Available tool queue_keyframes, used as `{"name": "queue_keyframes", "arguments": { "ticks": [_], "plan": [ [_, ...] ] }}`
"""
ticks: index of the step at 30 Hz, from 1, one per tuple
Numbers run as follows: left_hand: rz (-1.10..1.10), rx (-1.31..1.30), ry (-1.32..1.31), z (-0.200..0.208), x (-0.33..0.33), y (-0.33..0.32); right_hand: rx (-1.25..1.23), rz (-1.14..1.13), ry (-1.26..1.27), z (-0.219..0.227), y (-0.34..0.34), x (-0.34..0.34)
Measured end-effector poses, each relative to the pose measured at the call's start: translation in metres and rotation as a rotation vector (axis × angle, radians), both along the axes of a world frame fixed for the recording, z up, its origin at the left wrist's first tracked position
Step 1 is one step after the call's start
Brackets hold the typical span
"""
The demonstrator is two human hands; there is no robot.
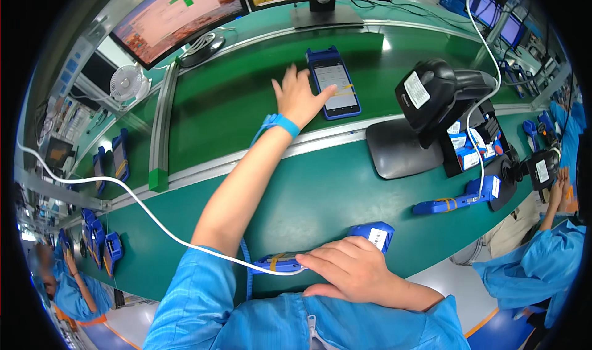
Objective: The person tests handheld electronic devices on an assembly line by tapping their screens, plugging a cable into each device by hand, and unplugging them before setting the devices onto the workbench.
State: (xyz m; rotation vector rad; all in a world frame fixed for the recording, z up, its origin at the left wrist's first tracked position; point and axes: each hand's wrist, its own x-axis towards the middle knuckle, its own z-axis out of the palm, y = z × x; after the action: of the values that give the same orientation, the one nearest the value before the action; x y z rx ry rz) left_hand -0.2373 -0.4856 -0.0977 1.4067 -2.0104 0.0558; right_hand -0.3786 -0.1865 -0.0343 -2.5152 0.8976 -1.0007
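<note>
My left hand (299, 97), a blue band on its wrist, reaches forward over the green conveyor belt with its fingers spread. Its thumb lies over the lit screen of a blue handheld terminal (336, 85); I cannot tell whether it touches. Close to my body, my right hand (351, 267) is closed round a second blue handheld terminal (377, 234), which lies on its side and has a yellow rubber band. A white cable (203, 248) runs to this terminal's side, by my right fingertips, which hide the plug.
Right of the belt stands a black barcode scanner (425, 97) on its base. Beyond it sit a black bin (453, 159) of small boxes and another cabled blue terminal (456, 202). Two monitors (179, 17) stand behind. More terminals (111, 251) are at left; co-workers sit on both sides.
</note>
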Motion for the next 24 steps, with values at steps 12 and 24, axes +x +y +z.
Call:
{"name": "queue_keyframes", "arguments": {
  "ticks": [12,24],
  "plan": [
    [-0.37,0.798,0.838,0.043,0.042,0.029,-0.087,0.138,-0.099,-0.015,-0.016,-0.005],
    [-0.433,0.55,-0.004,0.083,0.137,0.223,-0.191,-0.059,0.041,0.001,-0.009,0.02]
  ]
}}
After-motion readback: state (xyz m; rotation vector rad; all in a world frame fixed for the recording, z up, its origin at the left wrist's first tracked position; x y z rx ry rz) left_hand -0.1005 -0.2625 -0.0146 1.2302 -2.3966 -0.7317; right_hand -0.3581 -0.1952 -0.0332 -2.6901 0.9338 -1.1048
